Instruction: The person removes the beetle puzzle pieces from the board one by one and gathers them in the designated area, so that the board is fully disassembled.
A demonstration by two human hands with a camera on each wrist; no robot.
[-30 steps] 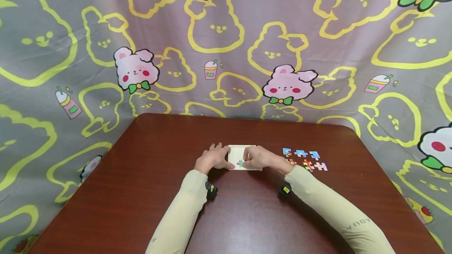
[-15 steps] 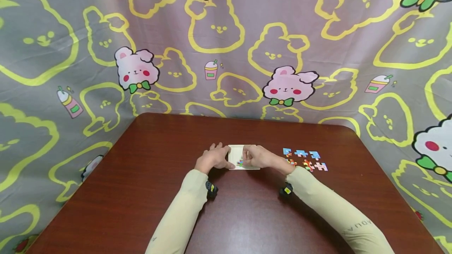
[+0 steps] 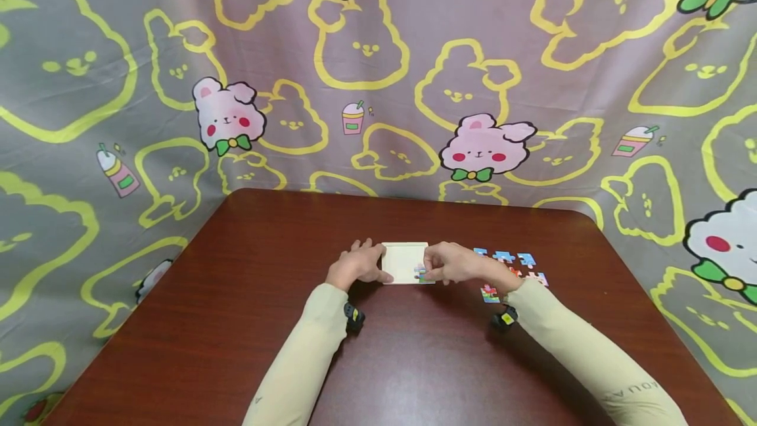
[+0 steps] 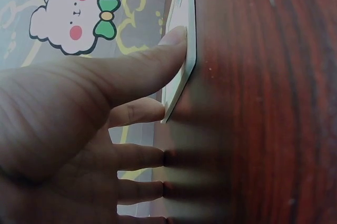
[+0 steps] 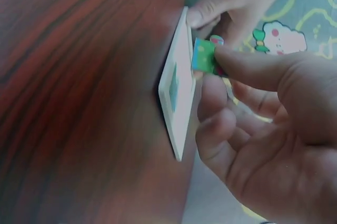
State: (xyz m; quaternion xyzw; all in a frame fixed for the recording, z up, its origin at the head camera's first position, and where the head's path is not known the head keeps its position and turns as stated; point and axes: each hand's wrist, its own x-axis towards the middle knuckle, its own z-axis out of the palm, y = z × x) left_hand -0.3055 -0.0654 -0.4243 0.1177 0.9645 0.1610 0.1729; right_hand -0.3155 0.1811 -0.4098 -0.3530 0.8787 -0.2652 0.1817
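A shallow cream puzzle tray (image 3: 402, 256) lies on the table in front of me. My left hand (image 3: 357, 265) steadies its left side: the thumb (image 4: 158, 63) presses on the near rim, the index fingertip touches the corner, and the other fingers extend straight beyond. Over the tray's right end, my right hand (image 3: 452, 261) pinches a green jigsaw piece (image 5: 204, 55) between thumb and index finger. The piece stands tilted just above the tray in the right wrist view. A greenish patch (image 5: 174, 93) shows inside the tray.
Several loose jigsaw pieces lie right of the tray, including a blue one (image 3: 526, 260) and a red-green one (image 3: 489, 294); my right forearm partly covers the group. The brown table (image 3: 248, 281) reaches back to a patterned cloth (image 3: 307, 51).
My right hand has moved right across the tray with the piece, from the lower middle to the right end. A loose piece beside the forearm has come into view. My left hand stays put.
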